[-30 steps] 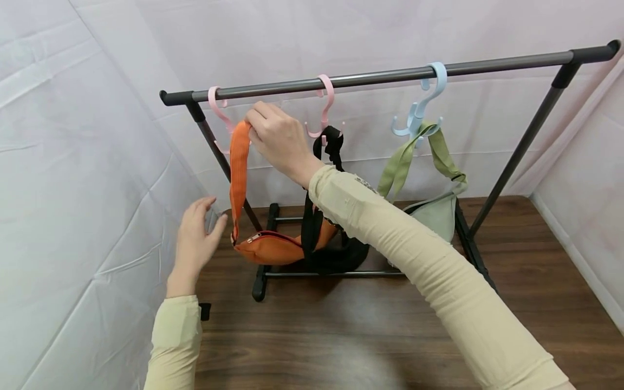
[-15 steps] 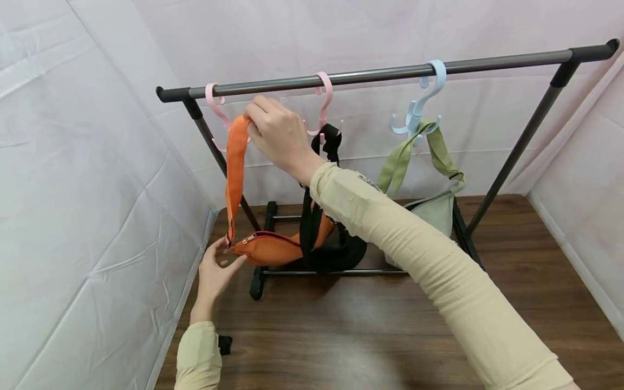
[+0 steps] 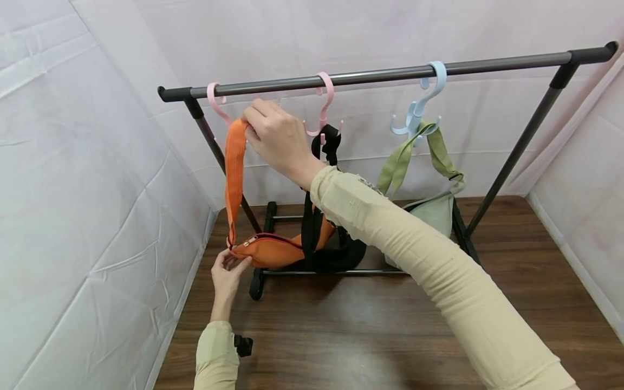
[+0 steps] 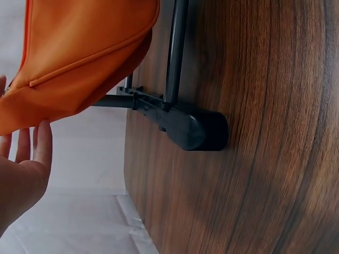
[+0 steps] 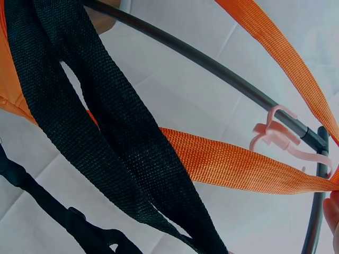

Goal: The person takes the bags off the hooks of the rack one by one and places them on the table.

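In the head view my right hand (image 3: 280,135) grips the orange webbing strap (image 3: 234,179) near its top, just in front of the left pink hook (image 3: 218,108). Below hangs the orange waist bag (image 3: 275,253), its zipper along the upper edge. My left hand (image 3: 227,279) pinches the bag's left end by the strap buckle; in the left wrist view its fingers (image 4: 44,143) lie against the bag's lower edge. Black straps (image 3: 310,222) cross in front of the orange bag. The right wrist view has the orange strap (image 5: 228,164) running behind the black straps (image 5: 122,116).
A dark rail (image 3: 380,76) carries the hooks. From the middle pink hook (image 3: 327,103) hangs a black bag (image 3: 338,260). A blue hook (image 3: 434,92) holds a grey-green bag (image 3: 436,216). The rack's black foot (image 3: 257,284) stands on the wooden floor, with white fabric walls around.
My left hand has moved down and right from beside the strap to the orange bag's left end and now pinches it. The right hand keeps its grip on the strap, nearly still.
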Demonstrator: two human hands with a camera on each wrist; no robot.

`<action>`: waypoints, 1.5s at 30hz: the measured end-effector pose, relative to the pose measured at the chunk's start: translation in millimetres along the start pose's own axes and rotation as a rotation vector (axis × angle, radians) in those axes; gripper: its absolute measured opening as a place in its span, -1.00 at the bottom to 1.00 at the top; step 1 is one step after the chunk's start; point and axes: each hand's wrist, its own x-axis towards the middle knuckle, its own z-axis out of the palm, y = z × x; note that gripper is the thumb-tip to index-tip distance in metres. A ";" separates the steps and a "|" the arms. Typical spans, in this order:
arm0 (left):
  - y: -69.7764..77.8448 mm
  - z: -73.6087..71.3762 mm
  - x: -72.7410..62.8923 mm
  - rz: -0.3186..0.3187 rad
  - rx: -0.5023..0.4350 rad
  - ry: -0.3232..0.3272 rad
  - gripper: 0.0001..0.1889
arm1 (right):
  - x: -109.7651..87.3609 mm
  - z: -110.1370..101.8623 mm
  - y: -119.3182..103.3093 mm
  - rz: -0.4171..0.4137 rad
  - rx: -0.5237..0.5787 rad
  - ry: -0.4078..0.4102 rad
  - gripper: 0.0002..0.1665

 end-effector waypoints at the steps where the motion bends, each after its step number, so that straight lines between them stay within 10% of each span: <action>1: -1.3 0.3 0.2 0.008 -0.004 0.015 -0.63 | -0.2 0.0 -0.7 -0.001 0.000 -0.001 -0.77; 11: 13.4 -3.4 -10.1 0.007 0.009 0.057 -0.78 | -1.2 -1.6 -0.4 -0.003 0.029 0.024 -0.78; 27: 58.7 -18.2 -38.7 0.255 -0.093 0.028 -0.66 | -9.5 1.9 3.8 0.018 0.033 0.006 -0.80; 45: 43.5 -39.9 -56.1 0.347 -0.312 0.068 -0.58 | -45.6 32.4 -1.2 0.096 0.021 -0.129 -0.84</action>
